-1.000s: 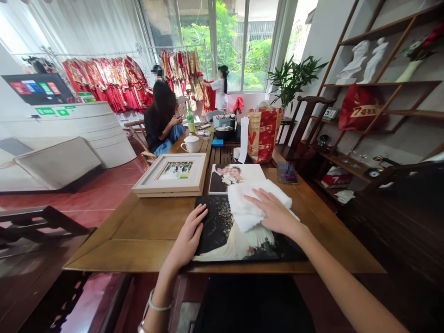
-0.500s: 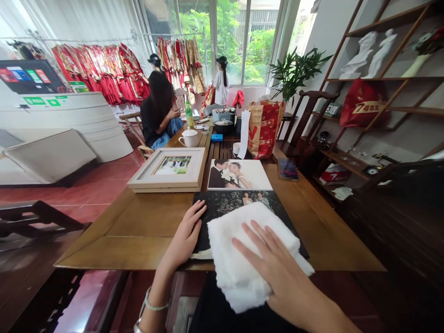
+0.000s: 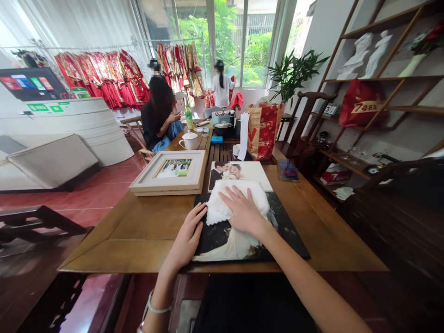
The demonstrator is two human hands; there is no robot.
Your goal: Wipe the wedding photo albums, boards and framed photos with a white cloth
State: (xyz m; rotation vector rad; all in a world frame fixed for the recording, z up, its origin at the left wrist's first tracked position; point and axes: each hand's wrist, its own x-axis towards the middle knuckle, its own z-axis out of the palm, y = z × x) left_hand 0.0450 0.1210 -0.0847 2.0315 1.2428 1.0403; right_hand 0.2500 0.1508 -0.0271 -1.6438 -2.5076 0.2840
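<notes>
A dark photo print (image 3: 289,238) on a stiff panel lies at the near edge of the table; the pale train of a gown shows on its lower part. My right hand (image 3: 244,210) rests flat with fingers spread on a folded white cloth (image 3: 215,212), pressing it against the panel's far half. The cloth hides part of the pictured people. My left hand (image 3: 187,236) lies along the panel's left edge, fingers stretched out, their tips near the cloth. Just beyond is a lighter photo print (image 3: 258,175) of a couple, its near edge partly under the cloth.
Framed pictures (image 3: 138,185) are stacked at the left on the wooden table (image 3: 145,222). Farther back stand a lidded white mug (image 3: 189,140), a blue box (image 3: 217,139) and a red and tan paper bag (image 3: 266,132). A person (image 3: 159,111) sits at the table's left side.
My right hand has pushed the cloth away from me, from the near edge to the panel's far half, uncovering the pale gown. My left hand has stayed at the left edge.
</notes>
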